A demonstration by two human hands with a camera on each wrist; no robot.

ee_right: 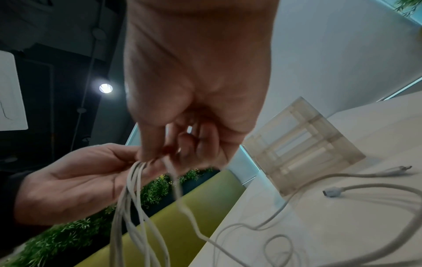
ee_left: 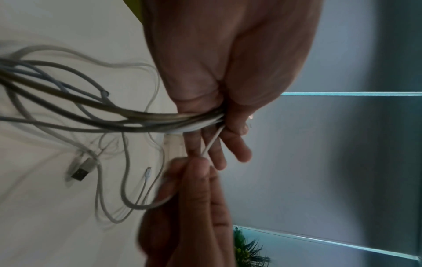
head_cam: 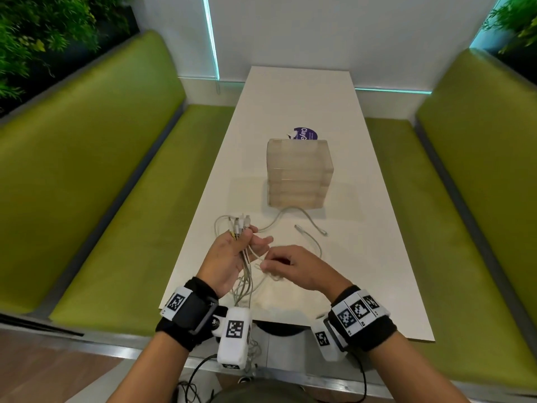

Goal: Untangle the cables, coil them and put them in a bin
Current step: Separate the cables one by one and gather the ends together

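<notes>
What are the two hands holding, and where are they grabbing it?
The left hand grips a bunch of white cables just below their plugs. The right hand pinches one thin cable strand partway along.

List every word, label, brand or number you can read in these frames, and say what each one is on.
"ClayG", cut off by the translucent bin in front: on the purple round sticker on the white table.
Smaller white print on the same sticker: too small to read.
Wristband markers: black-and-white square codes, no letters legible.
Cables and their connectors: no readable marking in any view.
</notes>
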